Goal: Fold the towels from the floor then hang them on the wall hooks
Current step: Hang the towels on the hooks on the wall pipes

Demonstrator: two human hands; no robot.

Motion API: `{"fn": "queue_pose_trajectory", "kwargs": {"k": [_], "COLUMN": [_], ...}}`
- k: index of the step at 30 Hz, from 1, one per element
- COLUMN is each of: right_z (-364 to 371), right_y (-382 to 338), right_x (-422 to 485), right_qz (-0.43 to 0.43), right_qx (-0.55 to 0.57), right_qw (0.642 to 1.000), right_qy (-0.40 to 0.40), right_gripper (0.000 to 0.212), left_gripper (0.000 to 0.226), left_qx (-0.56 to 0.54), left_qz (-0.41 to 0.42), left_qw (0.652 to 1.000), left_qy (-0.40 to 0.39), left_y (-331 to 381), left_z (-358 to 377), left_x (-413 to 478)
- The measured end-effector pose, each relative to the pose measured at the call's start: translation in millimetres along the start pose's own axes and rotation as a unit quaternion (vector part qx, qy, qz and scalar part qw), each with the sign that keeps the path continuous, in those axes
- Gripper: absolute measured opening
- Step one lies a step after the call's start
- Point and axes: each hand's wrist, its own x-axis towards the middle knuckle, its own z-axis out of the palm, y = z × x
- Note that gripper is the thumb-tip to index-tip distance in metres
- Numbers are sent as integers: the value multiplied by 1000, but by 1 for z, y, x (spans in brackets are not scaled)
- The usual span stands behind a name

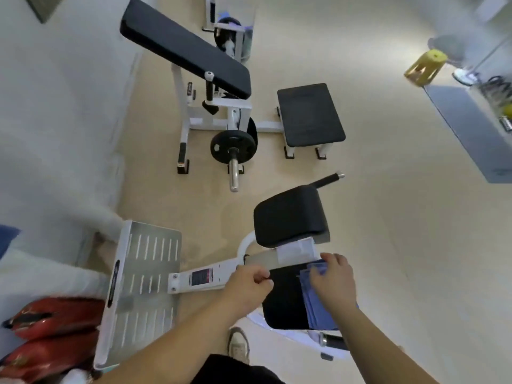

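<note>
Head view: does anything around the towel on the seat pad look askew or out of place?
Nothing looks spilled or damaged. The blue towel lies folded on the black seat pad, along its right edge rather than centred. Its top layers look slightly uneven under the right hand.

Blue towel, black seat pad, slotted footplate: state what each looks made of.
Blue towel: soft cloth, matte, folded in layers. Black seat pad: probably vinyl over foam, faint sheen, rounded edges. Slotted footplate: bare metal, likely steel or aluminium, grey and reflective.
</note>
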Motion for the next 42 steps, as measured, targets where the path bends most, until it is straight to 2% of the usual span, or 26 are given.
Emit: {"fn": "queue_pose_trajectory", "kwargs": {"k": [4,7,10,12,14,17,20,22,24,26,29,31,33,35,37,42], "right_z": [4,0,0,-3,-8,-12,-19,-25,-34,-45,-55,-56,-53,-43,-26,28], "right_y": [76,95,114,121,126,125,105,81,53,20,-42,-93,-144,-192,-233,-329], "right_x": [13,6,10,16,21,23,18,14,13,13,12,6,-7,-20,-32,-63], "right_qz": [109,152,178,192,189,191,194,138,33,-93,-259,-328,-368,-383,-397,-412], "right_qx": [33,148,214,239,231,274,314,290,244,164,29,4,30,57,76,133], "right_qw": [988,971,953,943,945,931,918,940,964,971,937,908,887,875,862,828], "right_qy": [-103,-111,-120,-126,-129,-149,-142,-118,-100,-150,-231,-259,-277,-290,-305,-355], "right_gripper": [48,43,64,72,68,49,39,34,26,25,28,28,29,37,48,60], "left_gripper": [20,33,55,57,50,43,47,52,50,54,86,87,72,48,28,26], "left_qx": [36,71,76,75,68,56,22,4,-20,-21,129,207,195,112,61,-56], "left_qz": [-32,-61,-90,-100,-106,-114,-124,-112,-64,3,132,191,167,119,93,56], "left_qw": [998,992,987,985,986,988,990,993,998,999,973,948,954,968,967,962], "left_qy": [-46,-79,-105,-120,-113,-85,-61,-42,-14,32,135,148,152,192,230,263], "left_y": [0,-6,-7,-4,-1,3,8,13,21,29,31,24,19,6,-14,-60], "left_z": [60,90,112,125,134,137,124,111,94,69,15,-25,-64,-102,-138,-223], "left_x": [7,15,26,33,39,39,33,26,18,8,-8,-18,-37,-59,-81,-133]}}
